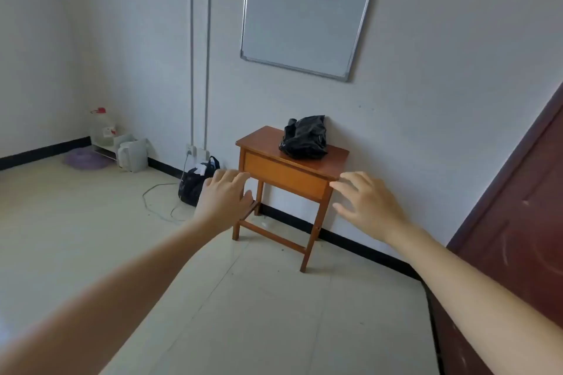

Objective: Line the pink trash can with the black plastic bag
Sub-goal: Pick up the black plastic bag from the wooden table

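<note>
Black plastic bag (pixel 304 137) crumpled on table (pixel 259 139): light, limp, slippery; pinch top fold. Left hand (pixel 225 199), right hand (pixel 368 204) spread, empty. Pink trash can unseen.

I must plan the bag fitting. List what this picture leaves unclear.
- Pink trash can: none in the head view; the black plastic bag on the wooden table may cover it.
- Second black bag on the floor: partly behind the left hand.
- Door: cut by the right edge.

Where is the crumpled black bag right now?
In the head view, the black plastic bag sits on the small wooden table against the wall, below the whiteboard, beyond both empty hands.
</note>
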`<control>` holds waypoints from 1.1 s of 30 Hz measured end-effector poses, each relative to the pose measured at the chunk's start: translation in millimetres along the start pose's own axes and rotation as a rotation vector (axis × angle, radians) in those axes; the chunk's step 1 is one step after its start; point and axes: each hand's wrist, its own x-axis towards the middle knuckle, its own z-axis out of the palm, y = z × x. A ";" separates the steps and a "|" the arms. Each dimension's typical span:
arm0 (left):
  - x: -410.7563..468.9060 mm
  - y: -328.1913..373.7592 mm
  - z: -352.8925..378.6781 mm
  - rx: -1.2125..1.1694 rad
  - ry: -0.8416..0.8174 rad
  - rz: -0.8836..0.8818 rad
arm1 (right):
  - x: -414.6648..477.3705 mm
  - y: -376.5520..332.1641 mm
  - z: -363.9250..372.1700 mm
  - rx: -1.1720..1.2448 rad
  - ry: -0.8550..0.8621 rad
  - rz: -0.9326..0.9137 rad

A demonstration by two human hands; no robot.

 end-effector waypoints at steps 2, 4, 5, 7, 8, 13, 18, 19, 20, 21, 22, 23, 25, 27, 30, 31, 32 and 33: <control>24.6 13.7 30.5 -0.020 -0.036 0.017 | 6.6 30.4 18.3 0.055 0.021 0.058; 49.5 26.2 66.0 -0.028 -0.099 0.053 | 9.2 63.4 41.9 0.038 -0.041 0.095; 63.8 31.9 82.1 -0.035 -0.120 0.050 | 11.4 82.6 55.5 0.028 -0.069 0.106; 92.4 41.9 112.4 -0.050 -0.130 0.039 | 19.0 123.2 80.1 0.020 -0.101 0.143; 105.9 47.8 124.7 -0.053 -0.131 0.030 | 23.9 142.3 89.1 0.014 -0.102 0.169; 177.3 76.3 185.7 -0.064 -0.144 -0.008 | 56.2 235.5 134.1 0.074 -0.070 0.240; 226.4 89.9 230.4 -0.193 -0.109 -0.192 | 108.7 292.5 178.3 0.154 -0.083 0.207; 231.4 88.3 239.8 -0.217 -0.120 -0.231 | 120.0 296.3 189.5 0.189 -0.087 0.196; 234.9 85.1 248.9 -0.231 -0.143 -0.258 | 130.6 298.3 202.0 0.220 -0.108 0.175; 238.3 80.3 259.0 -0.239 -0.165 -0.274 | 141.0 299.8 215.5 0.247 -0.130 0.149; 242.1 74.5 267.9 -0.241 -0.183 -0.286 | 151.9 301.2 228.4 0.267 -0.146 0.121; 247.5 67.5 276.1 -0.240 -0.199 -0.301 | 164.0 302.8 240.7 0.286 -0.149 0.099; 262.1 51.8 291.5 -0.243 -0.216 -0.352 | 190.8 306.9 263.9 0.324 -0.148 0.075; 282.1 35.0 306.8 -0.242 -0.213 -0.412 | 219.9 313.1 286.1 0.357 -0.143 0.051; 316.6 10.9 327.6 -0.238 -0.194 -0.495 | 265.3 325.1 314.5 0.396 -0.160 0.041; 328.3 3.5 335.1 -0.240 -0.184 -0.521 | 280.6 330.2 323.7 0.397 -0.182 0.039; 339.2 -3.4 342.4 -0.249 -0.177 -0.552 | 296.1 335.4 332.6 0.391 -0.205 0.029; 350.3 -9.9 349.6 -0.262 -0.175 -0.581 | 311.6 340.2 341.0 0.386 -0.225 0.019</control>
